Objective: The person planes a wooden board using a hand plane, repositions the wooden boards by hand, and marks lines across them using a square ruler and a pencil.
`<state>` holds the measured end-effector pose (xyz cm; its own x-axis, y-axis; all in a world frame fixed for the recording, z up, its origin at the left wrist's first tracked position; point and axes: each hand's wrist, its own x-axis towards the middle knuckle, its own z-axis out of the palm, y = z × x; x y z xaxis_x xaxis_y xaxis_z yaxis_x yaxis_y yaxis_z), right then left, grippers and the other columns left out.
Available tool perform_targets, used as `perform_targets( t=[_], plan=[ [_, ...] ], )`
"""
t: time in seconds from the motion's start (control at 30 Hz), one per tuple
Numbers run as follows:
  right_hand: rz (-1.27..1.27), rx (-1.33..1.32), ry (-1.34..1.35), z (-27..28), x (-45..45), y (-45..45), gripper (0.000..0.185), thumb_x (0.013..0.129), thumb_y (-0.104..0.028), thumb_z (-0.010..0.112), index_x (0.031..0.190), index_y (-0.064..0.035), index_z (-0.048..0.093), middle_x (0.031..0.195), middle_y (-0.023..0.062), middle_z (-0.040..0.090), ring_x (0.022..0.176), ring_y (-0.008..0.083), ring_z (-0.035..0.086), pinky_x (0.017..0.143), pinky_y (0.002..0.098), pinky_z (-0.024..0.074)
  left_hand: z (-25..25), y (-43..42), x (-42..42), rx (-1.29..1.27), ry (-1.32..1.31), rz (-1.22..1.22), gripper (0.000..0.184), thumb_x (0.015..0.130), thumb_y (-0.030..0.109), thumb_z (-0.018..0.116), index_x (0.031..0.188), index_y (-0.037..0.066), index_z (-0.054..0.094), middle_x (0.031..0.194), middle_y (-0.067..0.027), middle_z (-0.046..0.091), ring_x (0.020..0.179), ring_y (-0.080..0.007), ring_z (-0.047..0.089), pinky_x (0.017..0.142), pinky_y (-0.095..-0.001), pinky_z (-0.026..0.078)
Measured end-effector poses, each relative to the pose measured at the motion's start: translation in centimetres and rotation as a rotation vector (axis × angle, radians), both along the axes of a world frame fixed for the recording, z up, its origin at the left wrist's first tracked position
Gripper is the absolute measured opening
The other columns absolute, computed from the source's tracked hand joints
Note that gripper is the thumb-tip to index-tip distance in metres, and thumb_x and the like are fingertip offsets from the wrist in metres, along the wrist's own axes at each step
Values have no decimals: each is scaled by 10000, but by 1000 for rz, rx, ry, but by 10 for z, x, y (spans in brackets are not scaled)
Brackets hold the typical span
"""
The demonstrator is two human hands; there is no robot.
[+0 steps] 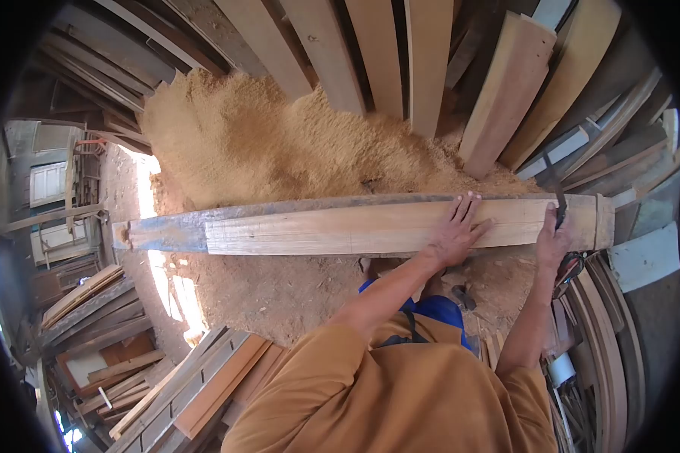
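A long pale wooden board (302,231) lies lengthwise on a narrow workbench (166,235) in front of me. My left hand (459,232) rests flat on the right part of the board, its fingers spread. Near the right end, my right hand (554,240) is closed around a dark, narrow tool (557,181) that points up and away past the bench's far edge. Blur hides the tool's exact kind. Faint pencil-like lines run across the board.
A big heap of sawdust (279,151) lies beyond the bench, with several thick planks (510,90) leaning over it. Stacked timber (219,385) fills the lower left, and more long strips (601,340) stand at right. Sunlight falls on the dirt floor (279,294).
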<state>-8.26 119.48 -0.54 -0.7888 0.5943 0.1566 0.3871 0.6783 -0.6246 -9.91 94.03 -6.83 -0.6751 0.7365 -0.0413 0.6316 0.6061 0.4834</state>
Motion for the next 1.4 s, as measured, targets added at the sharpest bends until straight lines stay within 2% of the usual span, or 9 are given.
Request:
perform_targets(
  t=[0.2,0.33,0.43,0.53,0.77,1.07,1.17,1.37,1.4],
  plan=[
    [119,71,-76,11,11,-116,305,1002,-285,692,971,15,639,900,196,611,810,377,611,764,474,488,-10,-141,22,86,-27,71,774,852,246,777,1556,133,476,1690,-253,260,1592,-435,197,1306,-538,171],
    [297,104,-223,-13,11,-193,322,989,-285,697,961,27,621,996,220,612,920,436,622,828,520,482,16,-295,36,-36,9,191,895,775,200,797,1591,177,431,1680,-247,290,1583,-430,231,1294,-545,208],
    [371,34,-312,-58,14,-227,407,1016,-382,654,994,24,629,985,225,629,903,442,630,806,530,487,36,-392,43,-136,5,343,939,762,212,798,1614,230,403,1676,-257,293,1576,-437,245,1287,-552,220],
    [201,207,-465,-49,5,-263,423,1039,-406,614,1038,16,626,1061,226,618,964,461,630,842,548,490,32,-442,50,-162,31,449,925,772,247,788,1615,288,409,1674,-261,299,1567,-443,266,1278,-557,235],
    [173,342,-499,-55,4,-269,415,1045,-421,591,1146,-20,626,1102,211,605,999,463,641,832,559,497,19,-449,56,-95,156,467,796,819,261,745,1567,370,494,1644,-249,373,1542,-444,332,1260,-561,265],
    [153,393,-557,-69,5,-261,533,1063,-483,524,1285,-6,606,1200,239,594,1069,473,637,906,554,510,18,-458,59,-38,109,415,687,852,152,672,1499,353,559,1657,-193,382,1559,-420,314,1292,-539,232],
    [153,460,-470,-74,6,-263,449,1052,-429,553,1204,-12,622,1169,230,596,1007,463,647,842,565,514,18,-459,59,-4,81,419,643,868,125,646,1471,339,581,1660,-198,376,1563,-426,304,1294,-539,228],
    [332,549,-488,-87,11,-242,497,1066,-441,531,1202,27,629,1144,267,602,1014,476,629,872,564,503,6,-458,61,33,90,418,627,868,131,653,1460,328,590,1643,-223,395,1559,-432,311,1291,-540,237],
    [248,471,-554,-92,11,-237,491,1068,-436,528,1194,26,635,1131,275,610,1022,476,622,888,564,496,1,-457,61,63,104,421,663,842,104,665,1466,312,587,1661,-228,361,1569,-434,286,1296,-537,222]
  ],
)
